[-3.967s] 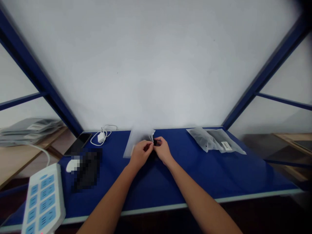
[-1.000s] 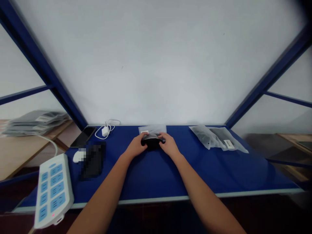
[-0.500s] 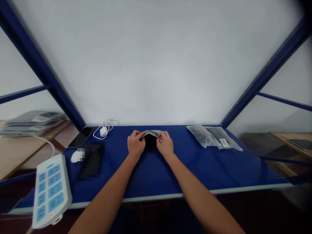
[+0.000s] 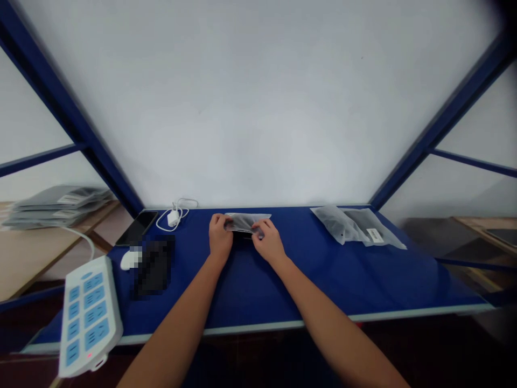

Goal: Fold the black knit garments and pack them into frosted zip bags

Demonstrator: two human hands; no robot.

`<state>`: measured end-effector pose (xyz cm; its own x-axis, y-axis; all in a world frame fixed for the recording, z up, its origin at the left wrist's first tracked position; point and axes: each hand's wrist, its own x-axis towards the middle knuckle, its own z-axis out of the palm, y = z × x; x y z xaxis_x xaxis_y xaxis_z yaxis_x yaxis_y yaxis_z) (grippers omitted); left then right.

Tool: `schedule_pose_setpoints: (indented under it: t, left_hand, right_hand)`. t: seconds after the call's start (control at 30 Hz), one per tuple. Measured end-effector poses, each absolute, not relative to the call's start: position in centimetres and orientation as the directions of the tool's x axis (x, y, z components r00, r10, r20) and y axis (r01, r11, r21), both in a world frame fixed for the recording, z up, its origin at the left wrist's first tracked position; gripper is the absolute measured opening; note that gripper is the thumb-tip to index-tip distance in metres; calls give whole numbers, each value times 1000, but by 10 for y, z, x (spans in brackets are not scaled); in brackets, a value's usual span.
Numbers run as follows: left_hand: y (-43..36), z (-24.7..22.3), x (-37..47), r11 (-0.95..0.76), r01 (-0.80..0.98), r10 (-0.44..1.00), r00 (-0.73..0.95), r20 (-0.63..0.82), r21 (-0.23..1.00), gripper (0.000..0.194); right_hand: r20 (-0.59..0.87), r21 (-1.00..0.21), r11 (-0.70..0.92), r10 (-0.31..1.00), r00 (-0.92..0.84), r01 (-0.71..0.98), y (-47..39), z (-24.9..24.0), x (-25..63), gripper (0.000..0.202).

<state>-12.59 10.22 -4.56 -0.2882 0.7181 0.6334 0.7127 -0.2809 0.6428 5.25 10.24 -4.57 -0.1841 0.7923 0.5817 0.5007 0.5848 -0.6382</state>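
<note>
A translucent plastic bag point(image 4: 244, 220) with something dark under or inside it is held between both hands near the back middle of the blue table point(image 4: 258, 291). My left hand point(image 4: 220, 235) is closed on the bag's left end, and my right hand point(image 4: 268, 240) pinches its right part. The bag's far edge lies flat and pale, while its near edge shows a dark strip. What the dark part is cannot be made out.
Two frosted bags point(image 4: 335, 223) lie at the back right, one with a white label. On the left are a phone point(image 4: 137, 227), white charger point(image 4: 173, 217), white mouse point(image 4: 130, 260), dark pixelated item point(image 4: 153, 269) and power strip point(image 4: 89, 318). Stacked bags point(image 4: 60, 206) sit far left.
The bag was arched up with a dark opening facing me; now it is flatter and its pale surface shows. Both hands have shifted slightly left.
</note>
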Motion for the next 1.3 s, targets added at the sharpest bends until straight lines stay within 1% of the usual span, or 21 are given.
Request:
schedule_pose_setpoints:
  t: [0.07,0.13,0.2,0.23,0.3,0.4,0.47,0.53,0.57,0.67,0.73,0.77,0.83,0.97,1.0,1.07,1.13,1.17,1.2,1.23,1.3]
  left_hand:
    - [105,-49,-126,-330,689,777,-191,600,646,46]
    - [108,-52,-127,-375,674,829,-63,555,636,56]
    - [110,-54,-128,-408,672,848,28,529,618,59]
    - [110,-55,-128,-415,673,847,41,530,612,58]
    - [109,-55,-127,-397,677,836,-11,548,620,53]
    - [108,-52,-124,-302,694,800,-189,570,654,39]
    - [108,-51,-124,-255,703,765,-274,583,664,33]
    - [109,-50,-126,-254,705,742,-297,601,662,32]
    - [110,-51,-127,-267,703,742,-286,606,659,32]
    - [111,-54,-128,-342,690,791,-156,592,638,41]
    - [110,-55,-126,-398,693,840,12,542,601,54]
    - [108,-55,-124,-419,699,860,102,500,579,61]
    - [103,-53,-120,-440,725,881,235,410,530,73]
    - [86,-38,-111,-455,766,883,322,340,454,94]
    - [82,-33,-109,-469,762,878,351,325,446,93]
    - [75,-23,-106,-492,748,870,403,285,446,82]
    - [70,-14,-103,-508,727,861,432,269,462,60]
    - [68,-11,-103,-521,709,854,437,283,476,49]
    - [68,-9,-102,-534,688,845,430,317,491,41]
    - [67,-8,-101,-544,672,838,408,362,503,38]
    - [69,-12,-100,-537,674,835,338,434,507,41]
  right_hand:
    - [572,-672,527,816,-87,520,107,-46,57,25]
    - [558,-703,470,830,5,533,113,-47,63,21]
    - [554,-715,448,831,45,536,117,-48,68,18]
    - [556,-714,454,830,39,534,118,-49,70,18]
    - [568,-700,490,823,-10,519,117,-49,69,22]
    - [575,-671,544,811,-111,504,110,-46,62,32]
    - [574,-651,565,803,-159,507,106,-44,57,37]
    - [577,-644,555,804,-142,527,106,-43,57,35]
    - [577,-649,530,811,-100,546,108,-42,59,33]
    - [537,-679,364,839,93,637,118,-44,70,26]
    - [485,-686,257,859,165,680,124,-47,78,26]
    - [468,-688,240,868,167,685,125,-48,81,26]
    - [473,-702,292,873,117,650,126,-48,82,25]
    - [555,-725,465,831,31,508,129,-47,82,21]
    - [559,-739,471,828,48,482,131,-47,84,19]
    - [518,-798,417,843,142,436,138,-48,90,19]
    - [391,-885,295,890,234,360,146,-52,99,26]
    - [316,-920,232,917,246,316,149,-54,103,30]
    - [248,-944,182,942,227,277,151,-55,106,32]
    - [196,-958,149,963,183,244,153,-56,108,31]
    - [143,-974,130,988,57,188,154,-56,108,29]
